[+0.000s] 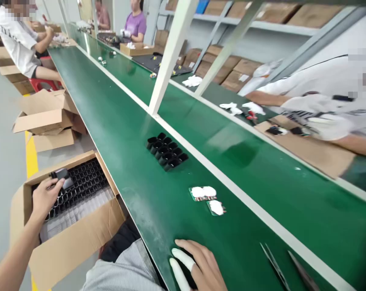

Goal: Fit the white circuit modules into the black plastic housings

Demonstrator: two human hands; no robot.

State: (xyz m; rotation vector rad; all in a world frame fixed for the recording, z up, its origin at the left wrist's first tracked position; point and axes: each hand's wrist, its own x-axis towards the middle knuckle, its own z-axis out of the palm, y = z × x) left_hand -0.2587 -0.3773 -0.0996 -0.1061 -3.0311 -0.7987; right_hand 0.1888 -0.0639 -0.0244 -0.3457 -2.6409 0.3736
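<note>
My left hand (46,198) is closed on a small black plastic case (63,178), over an open cardboard box (76,242) at my left. Rows of black plastic cups (88,178) fill much of that box. My right hand (202,264) lies at the near edge of the green bench (158,210), fingers stretched, with white finger cots on two of them; nothing shows in it. Beyond it on the bench are small green circuit boards (216,207) topped with white lumps. Farther off stands a block of black cups (167,151).
Metal tweezers (273,264) and a dark pointed tool (302,270) lie right of my right hand. A white post (172,56) rises from the bench's pale divider strip. Opposite, a co-worker (325,97) sits by a cardboard sheet (310,149). More cardboard boxes (46,117) stand at left.
</note>
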